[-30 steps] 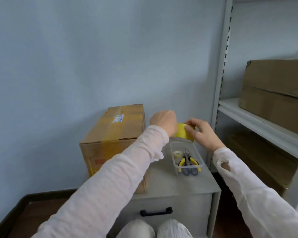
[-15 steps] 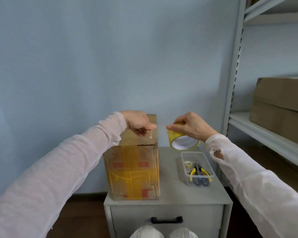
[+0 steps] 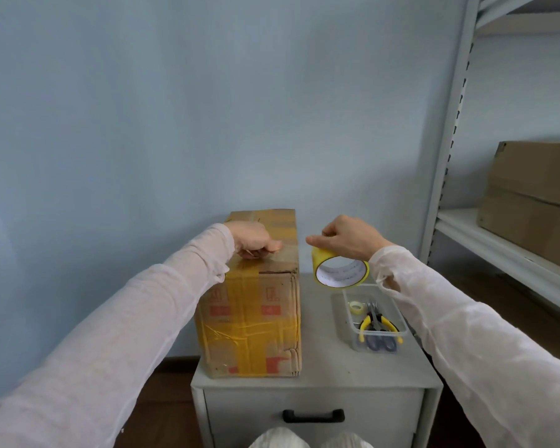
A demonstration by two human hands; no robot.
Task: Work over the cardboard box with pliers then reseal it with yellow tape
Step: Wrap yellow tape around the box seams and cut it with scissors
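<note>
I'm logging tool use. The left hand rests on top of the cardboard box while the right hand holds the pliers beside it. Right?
Not quite. In the head view the right hand holds the yellow tape roll, not the pliers; those lie in the clear tray. The left hand does rest on top of the cardboard box.

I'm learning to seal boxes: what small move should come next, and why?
Probably draw the tape roll rightward, off the box. The right hand grips it close beside; the left hand presses the box top, seemingly pinning its loose end.
</note>
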